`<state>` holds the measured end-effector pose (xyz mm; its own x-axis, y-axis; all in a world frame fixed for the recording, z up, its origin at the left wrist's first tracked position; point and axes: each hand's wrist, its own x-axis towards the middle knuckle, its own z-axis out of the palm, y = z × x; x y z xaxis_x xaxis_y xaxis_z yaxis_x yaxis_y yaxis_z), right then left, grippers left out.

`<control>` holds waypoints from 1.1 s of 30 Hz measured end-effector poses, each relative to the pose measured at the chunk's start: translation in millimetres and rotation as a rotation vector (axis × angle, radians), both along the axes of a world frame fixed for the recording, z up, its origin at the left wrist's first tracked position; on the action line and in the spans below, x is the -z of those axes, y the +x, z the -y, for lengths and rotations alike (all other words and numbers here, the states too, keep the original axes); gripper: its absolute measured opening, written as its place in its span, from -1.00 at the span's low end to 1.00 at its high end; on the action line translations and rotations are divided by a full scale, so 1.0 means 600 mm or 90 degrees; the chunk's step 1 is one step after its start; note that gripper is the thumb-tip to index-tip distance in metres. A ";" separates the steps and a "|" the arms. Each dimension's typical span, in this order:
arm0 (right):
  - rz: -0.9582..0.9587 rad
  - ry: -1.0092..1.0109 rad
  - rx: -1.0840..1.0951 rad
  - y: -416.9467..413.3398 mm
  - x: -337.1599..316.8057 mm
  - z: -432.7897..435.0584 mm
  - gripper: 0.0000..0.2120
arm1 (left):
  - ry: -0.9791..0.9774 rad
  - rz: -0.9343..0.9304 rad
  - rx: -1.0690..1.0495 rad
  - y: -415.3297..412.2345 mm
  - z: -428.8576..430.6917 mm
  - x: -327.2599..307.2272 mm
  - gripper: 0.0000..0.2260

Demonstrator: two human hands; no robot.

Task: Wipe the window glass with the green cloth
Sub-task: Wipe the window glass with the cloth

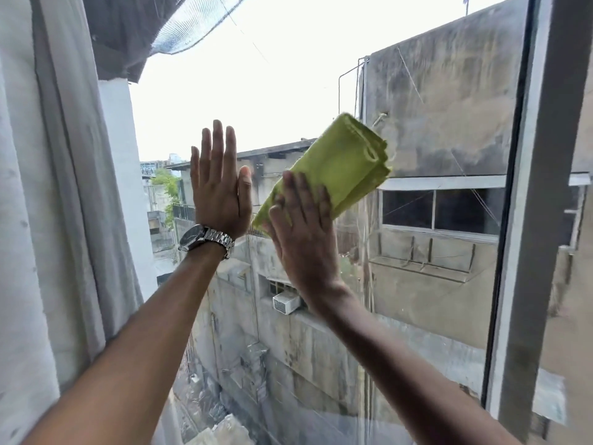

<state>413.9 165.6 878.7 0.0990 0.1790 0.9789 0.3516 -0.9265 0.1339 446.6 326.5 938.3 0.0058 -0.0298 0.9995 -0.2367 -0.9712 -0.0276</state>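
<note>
- Background: stained concrete buildings (442, 123) and pale sky seen through the window glass (288, 75); an air-conditioner unit (286, 302) sits on a ledge outside, below the hands
- Far left: white curtain (48, 220) hangs beside the pane
- Left hand (221, 191): raised flat toward the glass, fingers straight and close together, thumb alongside, holding nothing; contact with the pane cannot be confirmed
- Left wrist: metal-band wristwatch (205, 240)
- Right hand (305, 232): palm spread over the lower end of the green cloth (337, 168), fingers extended and slightly apart, pressing rather than gripping
- Green cloth: folded in layers, tilted up to the right, its upper end clear of the hand
- Far right: grey window frame (539, 220), upright
- Containers: none observed
</note>
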 end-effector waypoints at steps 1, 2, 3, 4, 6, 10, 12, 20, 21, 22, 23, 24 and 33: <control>0.027 -0.085 0.003 0.006 0.036 0.005 -0.70 | -0.003 0.002 0.003 -0.001 0.001 0.000 -0.48; 0.025 -0.138 -0.028 0.004 0.074 0.018 -0.66 | -0.006 0.006 0.004 -0.003 0.001 0.000 -0.48; -0.010 -0.176 -0.021 0.004 0.113 0.043 -0.66 | -0.007 0.011 0.006 -0.004 0.003 0.000 -0.48; -0.039 -0.179 0.016 0.003 0.146 0.076 -0.74 | -0.007 0.015 0.010 -0.006 0.005 0.000 -0.48; -0.141 -0.014 0.013 -0.013 0.178 0.159 -0.71 | -0.010 0.016 0.018 -0.010 0.008 -0.001 -0.48; -0.041 0.057 0.038 -0.001 0.135 0.293 -0.62 | -0.004 0.006 0.012 -0.012 0.006 0.001 -0.47; 0.009 0.087 0.054 0.002 0.072 0.292 -0.64 | -0.003 0.009 0.007 -0.012 0.007 0.001 -0.47; 0.030 -0.271 0.032 -0.001 0.109 0.297 -0.62 | -0.040 -0.040 -0.009 -0.036 0.027 0.006 -0.48; 0.026 -0.299 0.044 -0.005 0.116 0.324 -0.58 | -0.053 -0.056 -0.018 -0.042 0.031 0.011 -0.48; 0.009 -0.278 0.048 -0.006 0.119 0.348 -0.56 | -0.063 -0.074 -0.026 -0.045 0.036 0.019 -0.48; -0.012 -0.217 0.042 -0.008 0.115 0.361 -0.56 | -0.071 -0.088 -0.035 -0.049 0.037 0.027 -0.48; -0.030 -0.132 0.023 -0.012 0.105 0.365 -0.57 | -0.077 -0.099 -0.040 -0.052 0.038 0.035 -0.47; -0.012 0.032 0.000 -0.001 -0.023 0.155 -0.62 | -0.057 -0.031 -0.037 -0.018 0.018 0.052 -0.47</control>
<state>413.4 72.4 892.5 0.1171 0.1294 0.9846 0.3532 -0.9321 0.0805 436.0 315.8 906.9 0.0535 0.0614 0.9967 -0.1786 -0.9814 0.0700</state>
